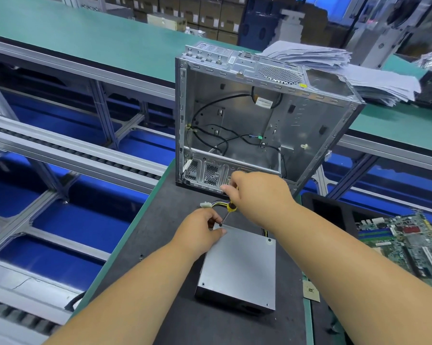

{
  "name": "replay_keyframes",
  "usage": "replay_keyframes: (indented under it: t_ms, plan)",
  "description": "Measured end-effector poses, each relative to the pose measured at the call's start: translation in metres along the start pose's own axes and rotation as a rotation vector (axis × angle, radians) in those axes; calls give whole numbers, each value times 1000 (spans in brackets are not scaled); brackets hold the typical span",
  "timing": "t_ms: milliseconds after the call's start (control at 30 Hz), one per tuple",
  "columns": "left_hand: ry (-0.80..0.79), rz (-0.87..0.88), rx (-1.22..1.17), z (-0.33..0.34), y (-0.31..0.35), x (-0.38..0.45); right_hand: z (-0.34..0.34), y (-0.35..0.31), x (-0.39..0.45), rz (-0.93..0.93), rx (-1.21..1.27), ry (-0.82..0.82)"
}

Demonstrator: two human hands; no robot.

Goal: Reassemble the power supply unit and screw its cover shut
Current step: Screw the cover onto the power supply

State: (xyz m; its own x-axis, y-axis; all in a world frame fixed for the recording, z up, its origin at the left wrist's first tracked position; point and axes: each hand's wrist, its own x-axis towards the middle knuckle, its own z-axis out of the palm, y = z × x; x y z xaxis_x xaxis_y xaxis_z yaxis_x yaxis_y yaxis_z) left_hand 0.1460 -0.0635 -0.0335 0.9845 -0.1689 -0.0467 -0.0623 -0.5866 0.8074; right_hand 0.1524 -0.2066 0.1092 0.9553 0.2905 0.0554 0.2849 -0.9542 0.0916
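The power supply unit [237, 267] lies flat on the dark table [165, 282], right in front of you, with its gray cover [242, 255] already on top. Its bundle of wires [216, 204] sticks out at 12 o'clock, toward the open computer case [254, 115].

Your right hand [257, 195] is wrapped around the handle of the yellow and black screwdriver [228, 211]. The tip points down at the cover's corner at 11 o'clock. Your left hand [200, 230] rests on that same corner, and its fingers pinch close around the tip. They may be holding a small screw there, but it is too tiny to see.

So you look to be on the screwing step, at the far left corner. Next, keep the tip straight in the screw and turn it until it sits tight. Press down so the cover does not slide. The other corners show small dark dots; I cannot tell if those are screws or empty holes.

A green circuit board [406, 247] lies at 3 o'clock. No words or brand names can be read anywhere.
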Motion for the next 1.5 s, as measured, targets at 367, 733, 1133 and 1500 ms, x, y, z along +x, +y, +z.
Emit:
replay_keyframes:
  t_ms: [367, 733, 1133, 1500]
  plan:
    - [-1, -11, -15, 0, 1, 0, 1, 0, 0, -8, 90, 60]
    - [-1, 3, -28, 1, 0, -1, 2, 0, -3, 28, 192, 51]
    - [6, 16, -12, 0, 1, -1, 0, -6, -4, 38, 95, 52]
    - [13, 21, 24, 0, 1, -2, -2, -1, -2, -43, 69, 37]
